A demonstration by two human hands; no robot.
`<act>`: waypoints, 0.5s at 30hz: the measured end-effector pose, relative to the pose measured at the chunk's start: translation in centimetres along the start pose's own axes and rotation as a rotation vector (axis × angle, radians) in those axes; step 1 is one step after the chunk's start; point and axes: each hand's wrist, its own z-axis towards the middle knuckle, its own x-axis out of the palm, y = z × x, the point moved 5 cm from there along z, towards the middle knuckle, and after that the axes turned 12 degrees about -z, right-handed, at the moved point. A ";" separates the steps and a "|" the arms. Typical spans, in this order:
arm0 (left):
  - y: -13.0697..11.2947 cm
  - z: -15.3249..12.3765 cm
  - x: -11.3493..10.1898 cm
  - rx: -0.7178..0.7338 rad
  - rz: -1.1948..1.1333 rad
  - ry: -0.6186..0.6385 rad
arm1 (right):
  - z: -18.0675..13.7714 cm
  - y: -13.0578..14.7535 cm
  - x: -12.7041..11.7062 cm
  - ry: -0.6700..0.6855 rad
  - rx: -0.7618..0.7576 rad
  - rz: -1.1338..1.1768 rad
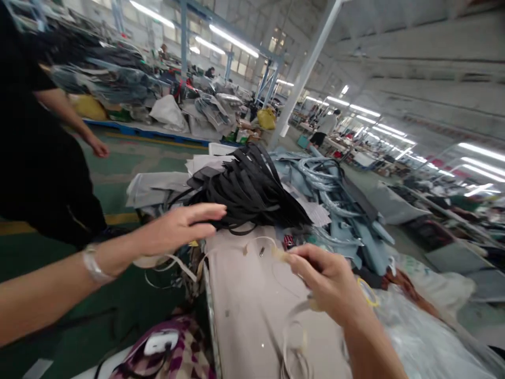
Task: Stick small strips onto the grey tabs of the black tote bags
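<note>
My left hand (173,229) reaches over the left edge of the pale work table (244,300), its fingers stretched out and holding nothing. Across the table, my right hand (325,279) pinches the end of a thin cream strip (267,239). That strip arcs over the tabletop towards the left edge, slightly blurred. Beneath the right hand, more pale strip (290,342) lies in loops. A small metal piece (261,251) rests between the hands. Just beyond my left fingertips sits a heap of black straps (252,189).
Light-blue pieces with clear tubing (331,200) are piled behind the table at right. Clear plastic bags (418,331) crowd the right side. A person in black (43,137) stands at left. A checkered cloth (185,350) lies by the table's near left edge.
</note>
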 end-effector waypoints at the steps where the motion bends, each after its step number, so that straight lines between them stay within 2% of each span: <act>1: -0.7 -0.5 4.2 -0.025 -0.143 0.168 | 1.0 0.8 0.6 -0.021 -0.011 0.022; 2: -1.4 -1.0 7.5 -0.040 -0.251 0.270 | 1.8 1.8 1.3 -0.025 -0.031 0.055; 4: -2.0 -1.7 12.0 -0.097 -0.272 0.445 | 2.9 3.3 2.4 0.014 -0.065 0.153; 5: -2.0 -1.9 13.0 -0.113 -0.246 0.502 | 3.1 3.6 2.7 0.048 -0.063 0.209; 7: -1.8 -1.6 13.0 -0.112 -0.163 0.533 | 2.9 3.3 2.7 0.130 -0.020 0.319; 9: -1.6 -0.4 10.6 -0.059 -0.070 0.462 | 2.2 1.9 2.2 0.224 0.028 0.367; 12: -2.2 2.2 4.2 0.056 0.213 0.302 | 0.6 -1.0 1.4 0.368 0.055 0.344; 15: -4.4 4.5 -3.7 0.204 0.485 -0.042 | -1.0 -3.5 1.2 0.498 0.117 0.365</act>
